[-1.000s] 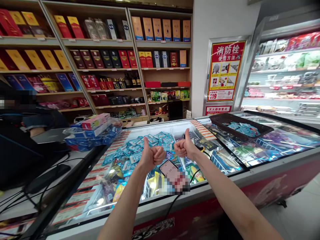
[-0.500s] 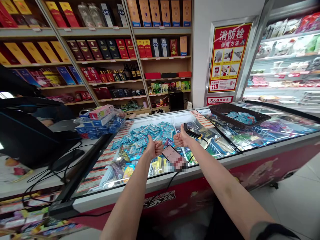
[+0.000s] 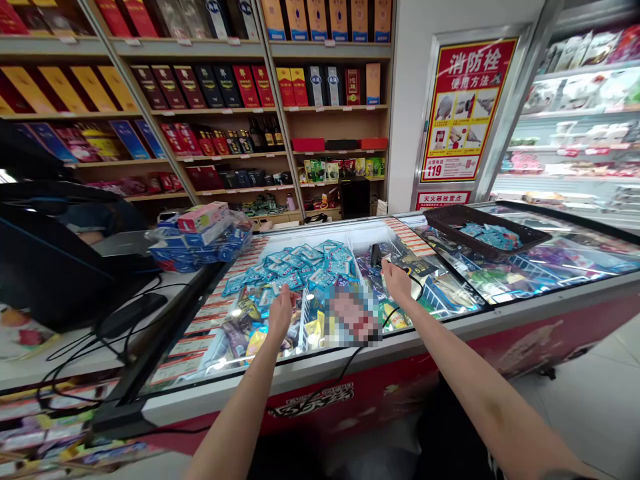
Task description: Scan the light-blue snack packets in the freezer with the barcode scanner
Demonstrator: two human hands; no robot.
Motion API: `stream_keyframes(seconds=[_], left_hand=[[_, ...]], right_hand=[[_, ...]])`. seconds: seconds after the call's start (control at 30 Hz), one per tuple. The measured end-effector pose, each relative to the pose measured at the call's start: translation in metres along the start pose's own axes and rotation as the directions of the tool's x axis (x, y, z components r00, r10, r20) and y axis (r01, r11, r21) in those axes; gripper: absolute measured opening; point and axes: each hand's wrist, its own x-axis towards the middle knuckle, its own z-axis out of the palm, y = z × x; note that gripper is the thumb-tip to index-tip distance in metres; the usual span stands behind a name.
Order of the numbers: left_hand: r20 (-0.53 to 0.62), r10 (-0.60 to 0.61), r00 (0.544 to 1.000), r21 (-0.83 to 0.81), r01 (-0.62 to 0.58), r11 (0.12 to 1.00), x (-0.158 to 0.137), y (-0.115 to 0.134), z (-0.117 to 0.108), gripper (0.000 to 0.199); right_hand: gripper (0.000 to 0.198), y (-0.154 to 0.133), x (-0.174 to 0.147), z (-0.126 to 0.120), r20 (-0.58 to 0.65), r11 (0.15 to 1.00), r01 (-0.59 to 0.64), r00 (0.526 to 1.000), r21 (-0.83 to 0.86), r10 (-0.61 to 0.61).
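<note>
Over a glass-topped freezer (image 3: 320,363), we see the left hand (image 3: 281,312), its fingers loosely uncurled, just on the near side of a heap of blue packets (image 3: 300,263); the right hand (image 3: 397,281) is beside a black scanner (image 3: 376,255), though we cannot tell whether its fingers grip it. Stocked shelves (image 3: 333,124) stand behind.

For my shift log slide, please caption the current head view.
Left hand near flat blue plastic packets, right hand by a black corded scanner, over a red-sided, glass-topped freezer.
</note>
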Motion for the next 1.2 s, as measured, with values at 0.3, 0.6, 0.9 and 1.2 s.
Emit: stream_keyframes(seconds=[0.3, 0.6, 0.9, 1.2], left_hand=[[-0.077, 0.234, 0.969, 0.767, -0.093, 0.634, 0.024, -0.054, -0.020, 0.041], [-0.144, 0.231, 0.962, 0.722, -0.058, 0.690, 0.038, -0.057, -0.002, 0.040], [0.096, 0.173, 0.980, 0.064, -0.179, 0.982, 0.020, 0.018, 0.045, 0.045], [0.247, -0.113, 0.962, -0.483, 0.223, 0.847, 0.058, 0.046, 0.061, 0.041]], right_hand=[[0.061, 0.054, 0.028, 0.010, 0.051, 0.792, 0.147, 0.988, -0.592, -0.146], [0.044, 0.034, 0.028, 0.019, 0.159, 0.891, 0.093, 0.987, -0.444, -0.024], [0.046, -0.054, -0.023, 0.053, -0.100, 0.993, 0.107, 0.990, 0.057, -0.101], [0.057, -0.105, -0.032, 0.105, 0.110, 0.874, 0.484, 0.867, 0.052, -0.486]])
